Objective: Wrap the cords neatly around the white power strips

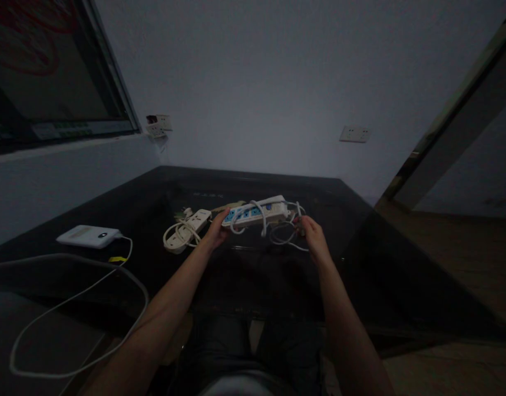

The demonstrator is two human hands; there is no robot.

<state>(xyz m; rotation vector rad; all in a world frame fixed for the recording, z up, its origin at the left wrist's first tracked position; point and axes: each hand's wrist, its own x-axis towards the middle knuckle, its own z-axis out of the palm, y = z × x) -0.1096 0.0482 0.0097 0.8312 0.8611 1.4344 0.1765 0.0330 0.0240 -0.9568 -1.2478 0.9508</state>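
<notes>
A white power strip [273,210] with blue sockets is held up above the dark table, tilted with its right end higher. My left hand [216,231] is closed around its left end. Part of the white cord wraps over the strip, and more of it hangs in loops near the right end. My right hand [313,234] is closed on the cord [299,212] there; the exact grip between the fingertips is hard to make out. Just left of my left hand, a second cream power strip [201,220] lies on the table with its cord coiled around it.
The glossy black table [261,286] stands against a wall. On its left lies a white power bank [88,235] with a white cable [42,316] looping over the front edge near my left forearm. Wall sockets [355,134] are behind, and a window [59,71] is at the left.
</notes>
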